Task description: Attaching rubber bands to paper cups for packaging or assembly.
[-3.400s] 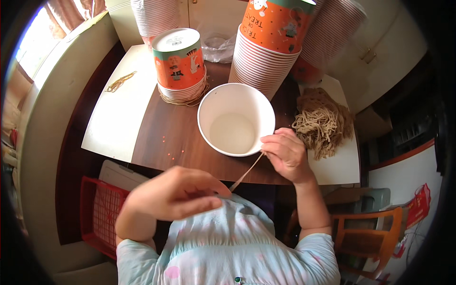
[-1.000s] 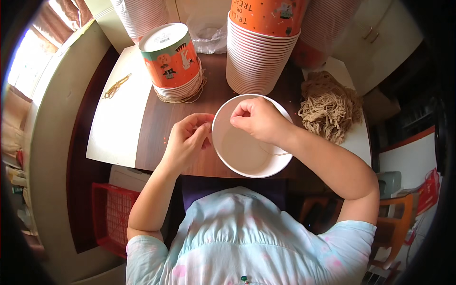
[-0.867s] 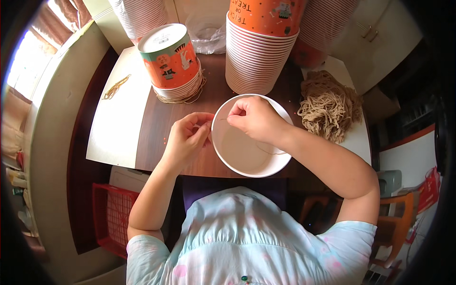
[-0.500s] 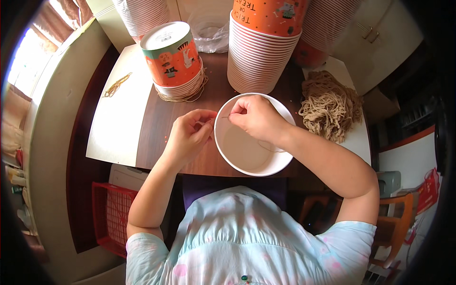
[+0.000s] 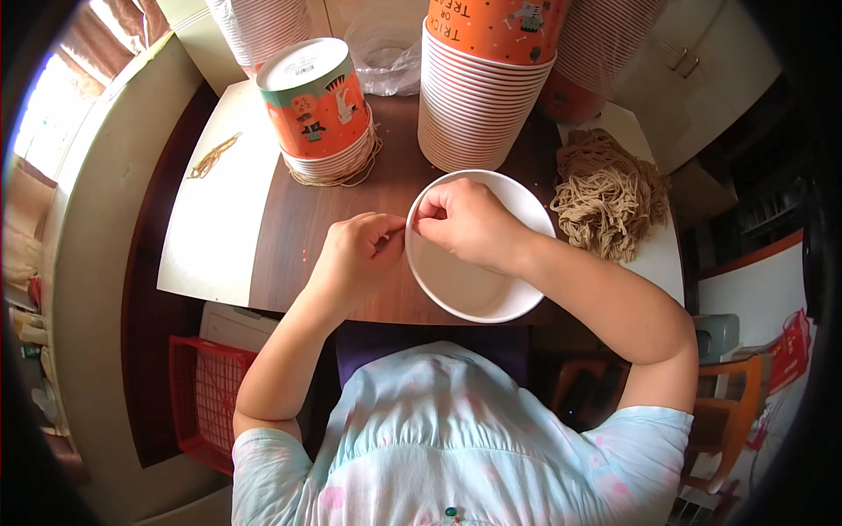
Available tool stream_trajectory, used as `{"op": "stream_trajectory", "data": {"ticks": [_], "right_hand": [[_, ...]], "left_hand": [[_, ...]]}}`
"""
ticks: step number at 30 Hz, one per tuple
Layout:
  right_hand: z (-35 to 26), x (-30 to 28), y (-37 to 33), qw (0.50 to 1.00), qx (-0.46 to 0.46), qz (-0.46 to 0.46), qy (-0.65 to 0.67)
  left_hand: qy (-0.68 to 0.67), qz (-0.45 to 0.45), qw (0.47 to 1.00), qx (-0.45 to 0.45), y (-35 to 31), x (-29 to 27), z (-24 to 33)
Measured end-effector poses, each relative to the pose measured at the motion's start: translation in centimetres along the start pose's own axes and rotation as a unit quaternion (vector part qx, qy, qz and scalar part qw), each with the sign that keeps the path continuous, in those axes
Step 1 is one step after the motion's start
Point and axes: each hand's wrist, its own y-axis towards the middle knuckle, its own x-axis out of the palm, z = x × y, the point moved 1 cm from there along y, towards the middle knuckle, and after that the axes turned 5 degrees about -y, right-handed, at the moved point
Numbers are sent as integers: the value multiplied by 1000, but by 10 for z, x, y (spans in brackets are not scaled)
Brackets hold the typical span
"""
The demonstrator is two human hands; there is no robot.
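Observation:
A white-lined paper bucket (image 5: 478, 294) stands open side up at the near edge of the table. My right hand (image 5: 469, 223) reaches inside it, thumb and forefinger pinched at the inner left wall just below the rim. A thin cord was between these fingers a moment ago; now they mostly hide it. My left hand (image 5: 355, 259) is outside the bucket, its bent fingertips pressed together against the outer left wall. What they pinch is hidden.
Nested buckets form a tall stack (image 5: 478, 105) behind. An upside-down orange stack (image 5: 316, 114) with cords round its base stands left. A heap of tan cord (image 5: 610, 193) lies right, a small cord bundle (image 5: 213, 156) far left. A red crate (image 5: 206, 399) is below the table.
The bucket has shifted slightly right. My right fingers have moved to its inner left wall with the cord, and my left fingers have come up against the outside opposite them.

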Motion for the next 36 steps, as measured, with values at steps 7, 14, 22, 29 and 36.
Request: {"op": "stream_trajectory", "data": {"ticks": [7, 14, 22, 29, 36], "right_hand": [[-9, -23, -13, 991, -22, -86, -104], [-27, -32, -79, 914, -140, -91, -371], [-36, -36, -92, 887, -300, -37, -348], [-50, -33, -48, 933, -297, -144, -142], [-36, -19, -36, 898, -361, 157, -196]], "left_hand": [[75, 10, 996, 36, -19, 17, 24], [-151, -55, 986, 31, -47, 4, 25], [-480, -118, 858, -142, -48, 24, 27], [-405, -137, 901, -72, -53, 26, 29], [-131, -92, 984, 74, -55, 19, 34]]}}
